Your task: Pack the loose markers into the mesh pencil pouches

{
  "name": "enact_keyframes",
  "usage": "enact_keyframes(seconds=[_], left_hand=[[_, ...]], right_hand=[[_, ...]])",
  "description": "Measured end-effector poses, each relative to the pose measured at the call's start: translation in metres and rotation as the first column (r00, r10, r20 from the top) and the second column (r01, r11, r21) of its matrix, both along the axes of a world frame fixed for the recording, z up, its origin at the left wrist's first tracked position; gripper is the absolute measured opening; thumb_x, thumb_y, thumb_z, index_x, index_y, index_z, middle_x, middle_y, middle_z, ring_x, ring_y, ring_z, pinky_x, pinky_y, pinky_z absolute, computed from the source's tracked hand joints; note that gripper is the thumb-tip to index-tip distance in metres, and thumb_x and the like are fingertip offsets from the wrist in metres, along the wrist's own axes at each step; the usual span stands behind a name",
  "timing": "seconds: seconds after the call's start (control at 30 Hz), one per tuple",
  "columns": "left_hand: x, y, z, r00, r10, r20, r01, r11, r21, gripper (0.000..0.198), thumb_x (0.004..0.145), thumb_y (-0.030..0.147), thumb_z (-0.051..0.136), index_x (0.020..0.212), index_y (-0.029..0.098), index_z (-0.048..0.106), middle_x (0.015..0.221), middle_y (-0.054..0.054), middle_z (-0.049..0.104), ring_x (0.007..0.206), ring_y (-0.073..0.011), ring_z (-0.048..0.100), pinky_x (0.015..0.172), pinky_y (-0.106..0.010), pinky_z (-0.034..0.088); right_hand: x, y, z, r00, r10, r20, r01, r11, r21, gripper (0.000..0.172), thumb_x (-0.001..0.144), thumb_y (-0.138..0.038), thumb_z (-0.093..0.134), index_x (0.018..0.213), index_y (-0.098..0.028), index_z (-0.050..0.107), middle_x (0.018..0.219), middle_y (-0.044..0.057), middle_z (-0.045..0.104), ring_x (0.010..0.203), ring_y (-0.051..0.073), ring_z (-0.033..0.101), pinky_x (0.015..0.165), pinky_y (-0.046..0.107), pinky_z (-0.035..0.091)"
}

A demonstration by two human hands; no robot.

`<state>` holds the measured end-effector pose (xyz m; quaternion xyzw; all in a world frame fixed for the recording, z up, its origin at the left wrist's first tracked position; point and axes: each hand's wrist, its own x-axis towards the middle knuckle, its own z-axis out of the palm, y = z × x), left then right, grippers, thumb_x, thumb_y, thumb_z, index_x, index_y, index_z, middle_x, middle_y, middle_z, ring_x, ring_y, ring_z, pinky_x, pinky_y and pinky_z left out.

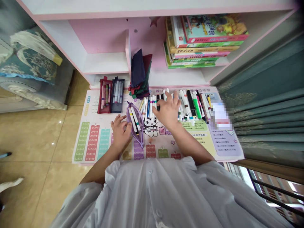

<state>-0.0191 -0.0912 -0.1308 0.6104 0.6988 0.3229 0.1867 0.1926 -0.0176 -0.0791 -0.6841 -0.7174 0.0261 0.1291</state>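
Note:
A purple zip pencil pouch (141,129) lies unzipped on the desk mat, with a few white-barrelled markers (133,117) inside it. My left hand (120,132) is at its left edge, thumb and forefinger closed on the rim while the other fingers stick out. Over the long row of loose markers (187,103) is my right hand (168,109), fingers spread. It hides part of the row, and no marker shows in its grasp. A green marker (196,106) and a black one (190,103) lie right of that hand.
Behind the pouch lie a filled red mesh pouch (101,107) and a filled navy pouch (116,107). Folded dark pouches (139,71) are piled against the shelf divider (128,50). Stacked books (201,47) stand at back right. A blurred white item (220,115) lies on the mat's right.

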Motion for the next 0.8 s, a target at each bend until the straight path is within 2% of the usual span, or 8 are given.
enact_keyframes(seconds=[0.1, 0.23, 0.47, 0.8], left_hand=[[0.001, 0.000, 0.001, 1.000, -0.007, 0.014, 0.007, 1.000, 0.002, 0.029, 0.086, 0.037, 0.053, 0.062, 0.021, 0.056, 0.125, -0.008, 0.068, 0.139, -0.0336, 0.045, 0.116, -0.065, 0.021], [0.002, 0.000, 0.003, 1.000, -0.006, 0.026, 0.006, 1.000, 0.010, 0.029, 0.085, 0.037, 0.052, 0.061, 0.021, 0.054, 0.124, -0.009, 0.068, 0.139, -0.0327, 0.046, 0.117, -0.063, 0.022], [0.002, 0.001, 0.004, 1.000, -0.003, 0.026, 0.003, 1.000, 0.005, 0.029, 0.085, 0.037, 0.052, 0.061, 0.021, 0.054, 0.124, -0.008, 0.069, 0.139, -0.0328, 0.046, 0.116, -0.063, 0.023], [0.001, 0.000, 0.002, 1.000, -0.004, 0.026, 0.004, 1.000, 0.008, 0.029, 0.085, 0.036, 0.053, 0.061, 0.021, 0.055, 0.125, -0.009, 0.068, 0.139, -0.0328, 0.045, 0.117, -0.063, 0.022]], right_hand=[[0.024, 0.011, -0.002, 0.989, -0.135, 0.064, 0.134, 0.991, 0.020, 0.032, 0.090, -0.035, 0.051, 0.098, -0.014, 0.073, 0.153, 0.019, 0.041, 0.148, 0.049, 0.017, 0.110, 0.073, 0.025], [0.044, 0.018, -0.008, 0.975, -0.201, 0.094, 0.201, 0.979, 0.006, 0.029, 0.086, -0.030, 0.054, 0.099, -0.012, 0.074, 0.152, 0.020, 0.042, 0.148, 0.050, 0.016, 0.109, 0.073, 0.025], [0.051, 0.024, -0.017, 0.968, -0.170, 0.183, 0.189, 0.978, -0.088, 0.033, 0.083, -0.033, 0.057, 0.099, -0.010, 0.074, 0.150, 0.021, 0.042, 0.147, 0.049, 0.014, 0.107, 0.076, 0.021], [0.052, 0.030, -0.015, 0.973, -0.122, 0.198, 0.158, 0.971, -0.180, 0.030, 0.077, -0.029, 0.056, 0.091, -0.009, 0.074, 0.149, 0.021, 0.043, 0.148, 0.047, 0.011, 0.109, 0.077, 0.016]])
